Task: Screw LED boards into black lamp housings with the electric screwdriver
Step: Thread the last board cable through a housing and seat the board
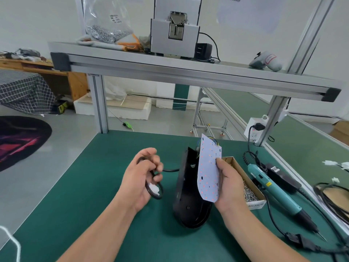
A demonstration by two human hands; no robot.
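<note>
observation, head view. the black lamp housing (186,186) stands on its edge on the green mat (90,195), tilted, between the two hands. the led board (208,167) is held upright just beside the housing's open face, not yet seated in it. short coloured wires (215,142) leave the board's top edge towards the housing.

right hand (229,184): thumb lies across the board's face, fingers behind it, pinching its right edge. left hand (143,178): fingers curled round a loop of black cable (171,170) that runs to the housing; a white connector (155,189) sits in the loop by the palm.

electric screwdriver (273,190) lies untouched on the mat to the right, bit pointing at the person. an open cardboard box of screws (251,190) sits between it and the right hand.

handling judgement: the board looks thin, light and stiff, likely a metal-backed sheet. best held by its edges, as now, so that fingers keep off the small emitters, which are probably fragile. the short wires limit how far it can swing, and pulling on them may stress the joints. the housing looks rigid and glossy, so likely slippery, and unstable on edge. it probably wants laying flat, open side up, gripped by the rim. the cable is soft and will drag the housing if tugged.
</note>
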